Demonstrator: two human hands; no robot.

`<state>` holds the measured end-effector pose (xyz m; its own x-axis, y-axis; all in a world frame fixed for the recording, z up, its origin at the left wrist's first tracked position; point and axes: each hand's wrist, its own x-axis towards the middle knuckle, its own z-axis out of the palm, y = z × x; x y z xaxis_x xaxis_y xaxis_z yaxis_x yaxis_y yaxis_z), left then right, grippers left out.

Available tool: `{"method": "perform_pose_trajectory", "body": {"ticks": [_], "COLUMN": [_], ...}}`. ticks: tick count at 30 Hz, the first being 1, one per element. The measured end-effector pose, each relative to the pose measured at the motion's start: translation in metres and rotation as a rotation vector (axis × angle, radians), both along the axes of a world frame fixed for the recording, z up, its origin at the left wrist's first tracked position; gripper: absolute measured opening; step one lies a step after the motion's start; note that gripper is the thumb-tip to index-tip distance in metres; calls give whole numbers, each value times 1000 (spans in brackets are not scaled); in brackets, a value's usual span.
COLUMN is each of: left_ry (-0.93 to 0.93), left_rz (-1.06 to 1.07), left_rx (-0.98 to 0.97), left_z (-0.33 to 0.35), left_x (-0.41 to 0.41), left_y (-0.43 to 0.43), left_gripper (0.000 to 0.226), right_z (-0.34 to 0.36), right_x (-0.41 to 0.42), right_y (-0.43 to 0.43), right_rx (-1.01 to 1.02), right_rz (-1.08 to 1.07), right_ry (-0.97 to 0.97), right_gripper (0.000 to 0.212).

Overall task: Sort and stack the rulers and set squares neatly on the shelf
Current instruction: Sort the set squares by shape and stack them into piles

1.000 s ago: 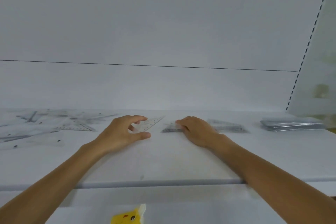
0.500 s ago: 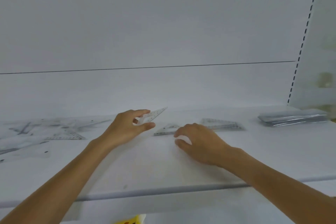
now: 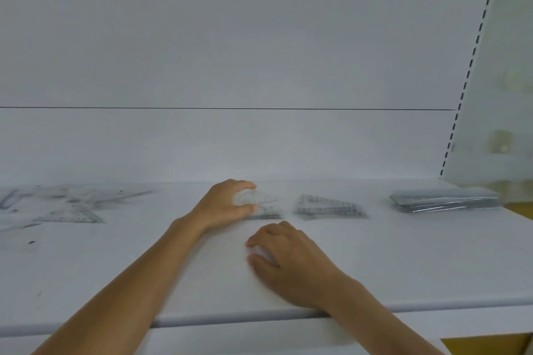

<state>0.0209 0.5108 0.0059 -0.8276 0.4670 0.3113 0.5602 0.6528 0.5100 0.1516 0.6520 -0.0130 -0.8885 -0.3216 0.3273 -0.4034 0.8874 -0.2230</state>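
Note:
My left hand [image 3: 227,204] pinches a small clear set square [image 3: 253,197] between thumb and fingers, over another clear set square [image 3: 266,213] that lies flat on the white shelf [image 3: 403,262]. To its right sits a small stack of clear set squares [image 3: 328,206]. My right hand [image 3: 291,259] rests on the shelf nearer the front edge, fingers loosely curled, holding nothing. A loose pile of clear rulers and set squares [image 3: 66,204] is spread over the shelf's left part.
A neat stack of clear rulers [image 3: 444,200] lies at the far right by the shelf's side panel [image 3: 496,95]. The white back wall [image 3: 230,66] rises behind. The shelf's front edge [image 3: 230,318] runs below my arms.
My left hand has carried the small set square rightward, above the flat one. My right hand has drawn back from the set squares toward the front edge.

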Motion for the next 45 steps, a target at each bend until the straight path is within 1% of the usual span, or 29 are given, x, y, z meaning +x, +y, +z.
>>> {"method": "perform_pose_trajectory", "body": {"ticks": [4, 8, 11, 14, 18, 21, 24, 26, 28, 30, 33, 38, 43, 45], "left_ry": [38, -30, -67, -56, -36, 33, 101, 91, 73, 93, 112, 88, 73, 76], "left_rz": [8, -57, -60, -50, -28, 6, 43, 64, 70, 75, 111, 182, 259, 290], "left_rx": [-27, -122, -172, -163, -58, -77, -58, -25, -1, -7, -35, -81, -150, -145], "left_z": [-3, -15, -18, -20, -20, -14, -7, -2, 2, 4, 5, 4, 5, 4], "left_x": [-5, -6, -6, -7, -3, 3, 5, 5, 7, 9, 15, 23, 24, 20], "left_y": [5, 7, 7, 7, 5, 6, 1, -11, -28, -51, -94, -184, -290, -329], "left_gripper": [45, 46, 60, 64, 74, 80, 65, 52, 42, 36, 30, 23, 23, 22], "right_z": [-1, -3, -3, -3, -2, -2, 0, 4, 10, 19, 28, 35, 39, 39], "right_x": [0, 0, -2, -3, -4, -4, -4, -4, -9, -17, -37, -76, -110, -121], "right_y": [1, 0, 2, 3, 4, 4, 3, 2, 0, -7, -33, -108, -193, -223], "right_rx": [6, 33, 26, 7, -6, -9, 0, 30, 97, 134, 84, 4, -51, -47], "right_rz": [-4, 6, 10, 14, 8, 1, -9, -17, -21, -29, -22, 11, 31, 31], "right_ry": [14, 31, 31, 30, 14, 2, -2, -16, -30, -24, 21, 60, 48, 33], "right_gripper": [36, 35, 34, 33, 33, 35, 35, 33, 30, 28, 28, 30, 30, 30]}}
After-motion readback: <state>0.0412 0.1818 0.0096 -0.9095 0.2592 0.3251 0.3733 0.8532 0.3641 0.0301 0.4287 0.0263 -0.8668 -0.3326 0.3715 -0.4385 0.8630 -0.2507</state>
